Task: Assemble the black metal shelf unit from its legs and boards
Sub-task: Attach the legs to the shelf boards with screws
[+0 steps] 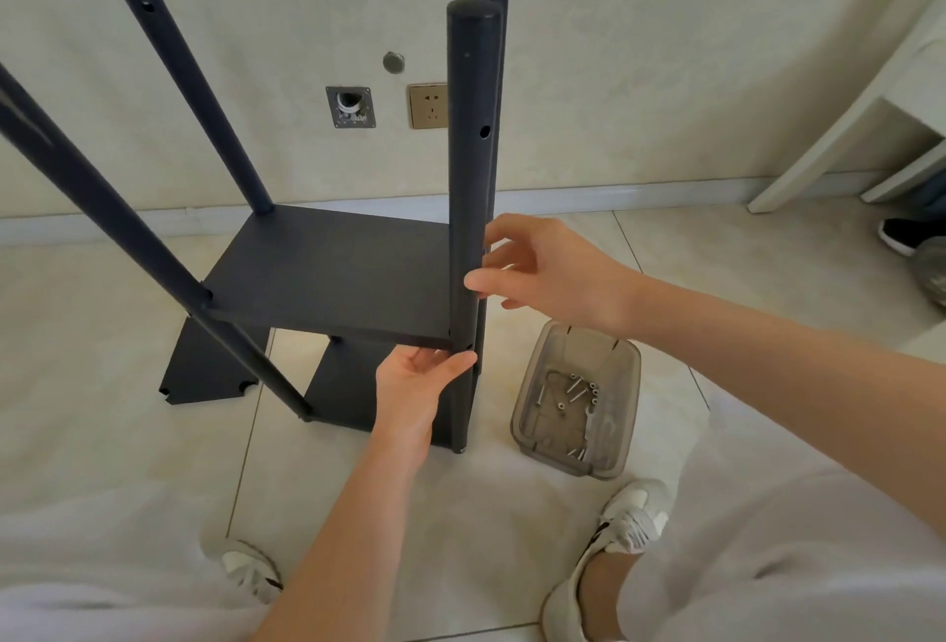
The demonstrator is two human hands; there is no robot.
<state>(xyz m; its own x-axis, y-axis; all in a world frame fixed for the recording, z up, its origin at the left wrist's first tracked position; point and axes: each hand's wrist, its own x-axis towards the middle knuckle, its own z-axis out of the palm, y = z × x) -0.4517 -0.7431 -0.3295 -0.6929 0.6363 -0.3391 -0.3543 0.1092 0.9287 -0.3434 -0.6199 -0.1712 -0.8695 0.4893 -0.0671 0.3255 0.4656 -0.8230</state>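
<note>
Your left hand [417,388] palm up, loose, propping front right corner of middle board [327,278], thumb on front right leg [471,155]. Grey translucent tray [588,342] on floor just right of leg: loose screws [577,388] inside. Your right hand [542,273] unclenched, fingertips touching same leg above board. Shelf unit [338,390] upright on tiles near wall

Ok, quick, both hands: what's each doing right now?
Left hand: open, propping the shelf board from below.
Right hand: open, thumb touching the front leg.
</note>
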